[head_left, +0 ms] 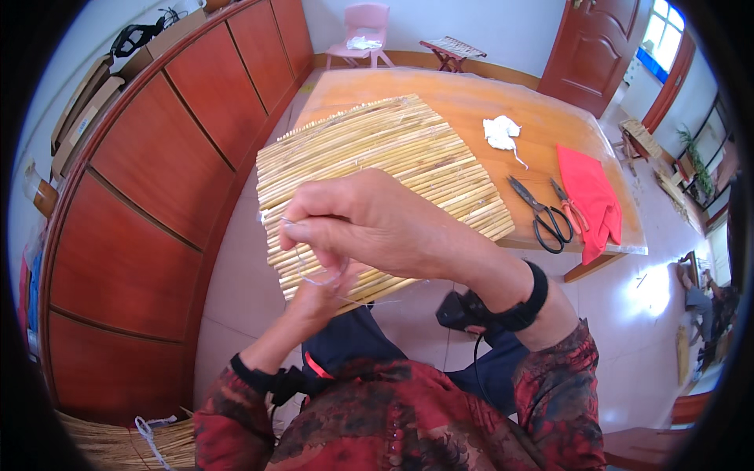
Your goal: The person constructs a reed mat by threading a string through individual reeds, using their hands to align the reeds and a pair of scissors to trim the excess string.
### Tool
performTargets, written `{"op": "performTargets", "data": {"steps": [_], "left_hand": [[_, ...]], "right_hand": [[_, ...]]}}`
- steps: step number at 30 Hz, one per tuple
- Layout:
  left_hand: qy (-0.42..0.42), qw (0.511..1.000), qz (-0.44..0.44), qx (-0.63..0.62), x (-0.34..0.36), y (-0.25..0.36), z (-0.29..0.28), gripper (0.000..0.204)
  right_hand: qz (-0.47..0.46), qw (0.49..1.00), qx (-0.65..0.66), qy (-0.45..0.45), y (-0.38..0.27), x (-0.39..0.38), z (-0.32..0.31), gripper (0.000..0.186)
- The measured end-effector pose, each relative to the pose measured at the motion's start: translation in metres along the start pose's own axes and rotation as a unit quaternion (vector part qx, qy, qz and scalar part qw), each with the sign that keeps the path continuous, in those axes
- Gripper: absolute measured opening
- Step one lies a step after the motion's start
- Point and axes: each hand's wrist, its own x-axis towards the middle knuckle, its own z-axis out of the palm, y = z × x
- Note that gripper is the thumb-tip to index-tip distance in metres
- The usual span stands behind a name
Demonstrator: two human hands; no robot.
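A mat of straw-coloured reed stalks (369,149), tied in rows, lies across the near left part of the wooden table and overhangs its near edge. My right hand (377,220) is over the mat's near left part, thumb and fingers pinched together on a thin pale thread (322,281). The thread hangs in a loop below these fingers, and a loose end trails to the right along the mat's near edge. Below and partly behind my right hand, my left hand (314,302) is at that near edge. Its fingers are mostly hidden.
On the table (353,85) are a white thread bundle (501,132), black-handled scissors (542,212), red-handled pliers (572,208) and a red cloth (589,196). Red-brown cabinets (157,149) line the left. A reed bundle (118,439) lies at lower left. Another person (697,302) is far right.
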Motion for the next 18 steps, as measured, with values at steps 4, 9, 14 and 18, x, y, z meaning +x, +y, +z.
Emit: {"op": "performTargets", "data": {"steps": [4, 9, 14, 18], "left_hand": [[0.119, 0.959, -0.130, -0.221, -0.042, 0.002, -0.065, 0.032], [0.438, 0.878, -0.040, -0.186, -0.088, 0.004, -0.146, 0.029], [0.492, 0.859, -0.138, -0.033, -0.214, -0.077, -0.204, 0.026], [0.366, 0.864, -0.293, 0.182, -0.325, -0.171, -0.213, 0.013]], "right_hand": [[-0.054, 0.994, -0.089, -0.023, 0.016, -0.021, 0.002, 0.015], [-0.032, 0.965, -0.252, 0.066, 0.052, -0.056, -0.012, 0.022], [0.218, 0.965, -0.004, 0.144, 0.053, -0.100, -0.035, 0.021], [0.244, 0.959, -0.066, 0.129, 0.085, -0.132, -0.039, 0.021]]}}
